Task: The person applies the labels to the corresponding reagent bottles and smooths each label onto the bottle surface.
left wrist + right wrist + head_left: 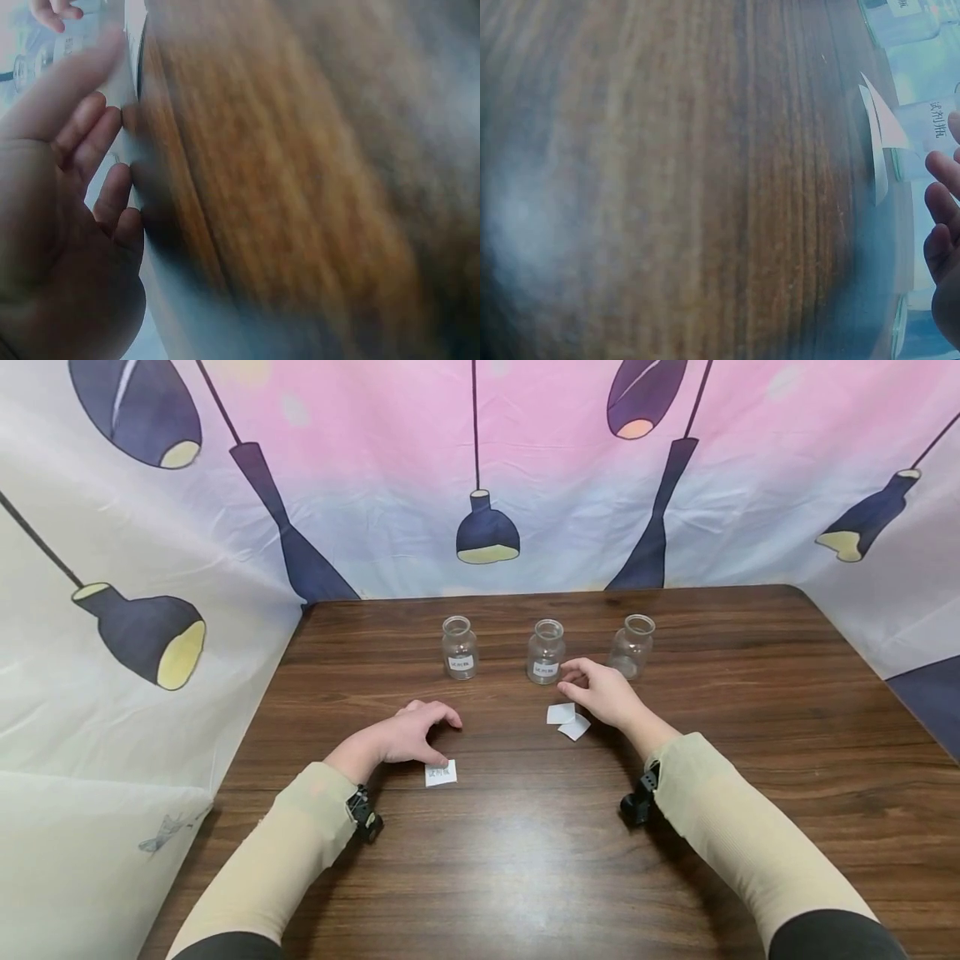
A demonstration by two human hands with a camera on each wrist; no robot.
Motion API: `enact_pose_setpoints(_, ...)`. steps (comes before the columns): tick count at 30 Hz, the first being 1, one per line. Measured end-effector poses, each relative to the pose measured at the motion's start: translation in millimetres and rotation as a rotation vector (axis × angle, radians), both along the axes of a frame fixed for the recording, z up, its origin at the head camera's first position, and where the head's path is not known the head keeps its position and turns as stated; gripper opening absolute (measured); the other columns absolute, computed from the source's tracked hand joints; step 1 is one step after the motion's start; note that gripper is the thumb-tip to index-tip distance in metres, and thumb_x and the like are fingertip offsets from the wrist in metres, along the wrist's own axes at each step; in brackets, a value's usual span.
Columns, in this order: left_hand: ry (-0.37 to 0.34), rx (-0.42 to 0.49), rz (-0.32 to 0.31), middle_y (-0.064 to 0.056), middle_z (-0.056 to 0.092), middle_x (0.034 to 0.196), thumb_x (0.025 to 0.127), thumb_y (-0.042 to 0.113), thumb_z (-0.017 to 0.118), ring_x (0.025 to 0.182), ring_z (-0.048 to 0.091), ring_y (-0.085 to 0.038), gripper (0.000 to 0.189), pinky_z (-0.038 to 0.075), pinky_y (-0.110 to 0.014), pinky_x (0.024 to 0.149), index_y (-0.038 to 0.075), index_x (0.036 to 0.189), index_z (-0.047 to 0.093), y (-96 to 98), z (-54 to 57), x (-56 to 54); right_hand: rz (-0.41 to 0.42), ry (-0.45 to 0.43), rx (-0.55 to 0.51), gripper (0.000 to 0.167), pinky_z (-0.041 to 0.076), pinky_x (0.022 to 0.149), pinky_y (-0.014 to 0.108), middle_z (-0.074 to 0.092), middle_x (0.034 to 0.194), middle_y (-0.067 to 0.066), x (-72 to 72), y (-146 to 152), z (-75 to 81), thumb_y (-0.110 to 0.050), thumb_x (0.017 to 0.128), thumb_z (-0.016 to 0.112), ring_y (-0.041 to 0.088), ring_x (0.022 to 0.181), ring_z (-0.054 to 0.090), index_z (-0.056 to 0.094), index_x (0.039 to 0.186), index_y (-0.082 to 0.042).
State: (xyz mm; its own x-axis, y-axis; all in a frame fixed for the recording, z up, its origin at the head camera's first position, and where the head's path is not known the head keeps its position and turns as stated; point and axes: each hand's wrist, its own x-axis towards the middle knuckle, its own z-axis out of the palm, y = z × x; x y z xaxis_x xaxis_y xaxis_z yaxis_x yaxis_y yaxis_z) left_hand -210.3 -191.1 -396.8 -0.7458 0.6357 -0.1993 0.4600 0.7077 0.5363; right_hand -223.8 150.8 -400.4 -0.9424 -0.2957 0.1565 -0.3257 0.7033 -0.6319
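Observation:
Three clear glass jars stand upright in a row: a left jar (457, 639), a middle jar (547, 647) and a right jar (634, 642). White labels with handwriting show on the left and middle ones; the right jar is partly hidden by my right hand (600, 693). That hand hovers just right of the middle jar's label, fingers loosely bent and holding nothing visible. My left hand (397, 735) has its thumb tip at the upper edge of a loose written label (441, 775), fingers spread apart from the thumb. Whether the thumb presses the label I cannot tell.
Two blank-looking white paper pieces (574, 727) overlap on the table below the right hand. The brown wooden table (510, 860) runs back to a patterned cloth (390, 527) hanging behind and at the sides. A small camera sits on each wrist.

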Motion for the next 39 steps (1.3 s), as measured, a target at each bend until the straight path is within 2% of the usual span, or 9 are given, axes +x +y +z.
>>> enact_pose_setpoints(4,0.01,0.017,0.001,0.004,0.055,0.118,0.082,0.019,0.072,0.115,0.041,-0.025,0.035,0.031,-0.044,0.098,0.018,0.114,0.058,1.2,3.8,-2.0,-0.007,0.0,0.006,0.036,0.047,0.079,0.041,0.067,0.104,0.008,0.7,1.4,0.5,-0.025,0.092,0.06,0.022,0.089,0.063,0.056,0.123,-0.005)
enact_pose_setpoints(7,-0.006,0.053,0.01,0.003,0.057,0.114,0.085,0.02,0.069,0.111,0.044,-0.023,0.029,0.035,-0.041,0.095,0.017,0.113,0.059,0.5,4.6,-3.5,-0.011,-0.007,0.008,0.036,0.048,0.079,0.041,0.066,0.105,0.008,1.6,2.7,1.6,-0.025,0.093,0.059,0.022,0.089,0.063,0.056,0.123,-0.006)
enact_pose_setpoints(11,-0.013,0.064,0.005,0.003,0.058,0.115,0.08,0.027,0.075,0.109,0.045,-0.022,0.039,0.035,-0.041,0.095,0.015,0.114,0.059,0.3,3.9,-2.8,-0.01,-0.011,0.008,0.036,0.048,0.079,0.041,0.066,0.105,0.009,1.8,2.6,2.2,-0.025,0.093,0.059,0.022,0.089,0.062,0.055,0.123,-0.006)
enact_pose_setpoints(15,0.051,0.017,-0.054,0.001,0.056,0.118,0.073,0.029,0.079,0.11,0.044,-0.024,0.049,0.032,-0.044,0.095,0.015,0.116,0.058,3.7,3.2,-2.2,-0.013,-0.011,0.012,0.036,0.048,0.079,0.041,0.066,0.104,0.008,2.2,2.5,0.8,-0.026,0.093,0.059,0.022,0.09,0.062,0.056,0.123,-0.005)
enact_pose_setpoints(19,0.088,-0.01,-0.078,0.001,0.056,0.117,0.078,0.022,0.075,0.108,0.044,-0.022,0.041,0.032,-0.043,0.093,0.016,0.114,0.059,5.6,3.6,-2.0,-0.007,-0.008,0.013,0.036,0.048,0.079,0.041,0.066,0.103,0.008,2.5,2.4,-1.3,-0.026,0.093,0.059,0.022,0.09,0.062,0.056,0.123,-0.005)
enact_pose_setpoints(23,0.085,0.017,-0.075,0.0,0.056,0.115,0.082,0.015,0.071,0.106,0.046,-0.02,0.031,0.032,-0.04,0.093,0.014,0.112,0.061,6.2,4.1,-2.5,-0.011,0.013,0.008,0.035,0.048,0.078,0.04,0.067,0.101,0.008,3.1,3.2,-2.0,-0.025,0.092,0.06,0.022,0.089,0.062,0.057,0.121,-0.005)
enact_pose_setpoints(27,0.105,0.043,-0.093,-0.001,0.058,0.112,0.082,0.012,0.07,0.105,0.048,-0.02,0.028,0.029,-0.04,0.096,0.012,0.109,0.062,7.0,2.9,-3.7,-0.02,0.019,0.006,0.035,0.048,0.078,0.04,0.067,0.101,0.008,3.3,3.8,-2.2,-0.025,0.092,0.061,0.022,0.089,0.062,0.057,0.12,-0.005)
enact_pose_setpoints(33,0.129,0.053,-0.078,0.001,0.059,0.105,0.082,0.013,0.07,0.101,0.05,-0.019,0.022,0.029,-0.041,0.097,0.013,0.103,0.065,7.8,0.3,-5.8,-0.031,0.015,0.008,0.035,0.048,0.079,0.04,0.067,0.1,0.007,2.0,4.0,-3.1,-0.026,0.092,0.06,0.021,0.09,0.062,0.058,0.12,-0.005)
enact_pose_setpoints(39,0.147,0.068,-0.029,0.003,0.059,0.099,0.084,0.016,0.068,0.096,0.047,-0.018,0.018,0.034,-0.037,0.089,0.014,0.102,0.066,12.5,2.4,-9.1,-0.021,0.008,0.016,0.036,0.047,0.079,0.04,0.067,0.101,0.007,3.0,3.8,-1.6,-0.027,0.092,0.06,0.021,0.091,0.062,0.057,0.12,-0.005)
